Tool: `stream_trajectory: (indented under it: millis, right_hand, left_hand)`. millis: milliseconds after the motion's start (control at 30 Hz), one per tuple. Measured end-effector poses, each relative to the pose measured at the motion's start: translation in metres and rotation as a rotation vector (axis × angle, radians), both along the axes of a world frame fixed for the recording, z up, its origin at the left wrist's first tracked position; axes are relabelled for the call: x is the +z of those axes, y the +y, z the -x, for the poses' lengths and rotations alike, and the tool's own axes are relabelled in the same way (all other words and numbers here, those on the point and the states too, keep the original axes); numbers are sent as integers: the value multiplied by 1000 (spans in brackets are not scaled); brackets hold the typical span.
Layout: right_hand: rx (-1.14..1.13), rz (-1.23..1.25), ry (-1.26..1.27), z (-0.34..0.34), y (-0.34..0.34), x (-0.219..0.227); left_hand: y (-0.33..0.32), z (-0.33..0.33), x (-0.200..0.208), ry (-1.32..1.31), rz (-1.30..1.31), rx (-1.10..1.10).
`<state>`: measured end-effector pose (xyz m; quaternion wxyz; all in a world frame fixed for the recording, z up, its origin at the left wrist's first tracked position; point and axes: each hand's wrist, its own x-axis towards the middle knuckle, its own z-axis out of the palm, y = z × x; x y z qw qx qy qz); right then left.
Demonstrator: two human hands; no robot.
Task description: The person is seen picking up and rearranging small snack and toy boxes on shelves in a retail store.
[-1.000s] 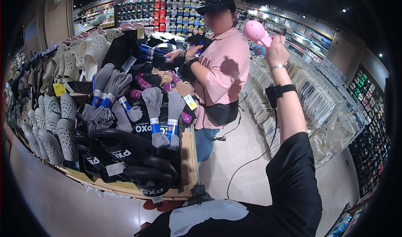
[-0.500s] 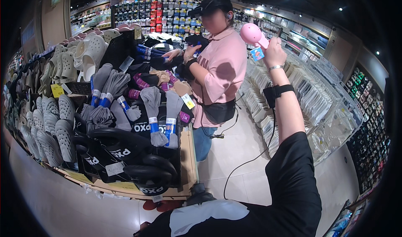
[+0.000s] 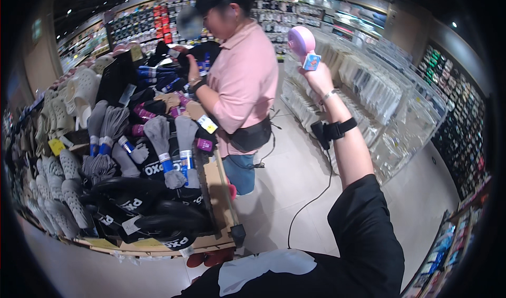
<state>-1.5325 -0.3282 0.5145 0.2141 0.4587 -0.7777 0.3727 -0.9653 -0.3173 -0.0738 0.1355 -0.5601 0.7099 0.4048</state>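
Note:
My right hand (image 3: 318,80) is raised ahead of me, to the right of a person in a pink shirt (image 3: 245,71). It is closed around the lower part of a pink handheld fan (image 3: 301,41), which has a round head. A small square blue picture card (image 3: 312,62) sits on the fan just above my fingers. A black strap with a small device (image 3: 337,130) is around my right forearm, and a cable hangs from it. My left hand is not visible.
To the left, a display table (image 3: 226,192) bears grey bundled socks (image 3: 113,121), black slippers (image 3: 174,219) and pale clogs (image 3: 81,95). The person's hand (image 3: 194,69) is over its far end. On the right stands a rack of hanging pale packages (image 3: 363,103); a tiled floor (image 3: 295,166) lies between.
My view has turned, so the fan and my right hand appear further left and the fan shows more side-on. The other person has turned toward the table and raised a hand.

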Motion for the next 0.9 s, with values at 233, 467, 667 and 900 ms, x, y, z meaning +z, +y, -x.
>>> stream_trajectory:
  millis: [233, 467, 667, 900]
  right_hand:
    - [1132, 586, -1387, -47, 203, -88]
    - [714, 420, -965, -146, 466, -185]
    - [349, 721, -806, -209, 622, -186]
    - [6, 1031, -849, -272, 723, -196]
  left_hand:
    - [-1, 118, 21, 48, 34, -430]
    - [100, 240, 28, 21, -2, -911]
    - [224, 316, 23, -52, -37, -1320]
    - [344, 385, 30, -52, -80, -1672]
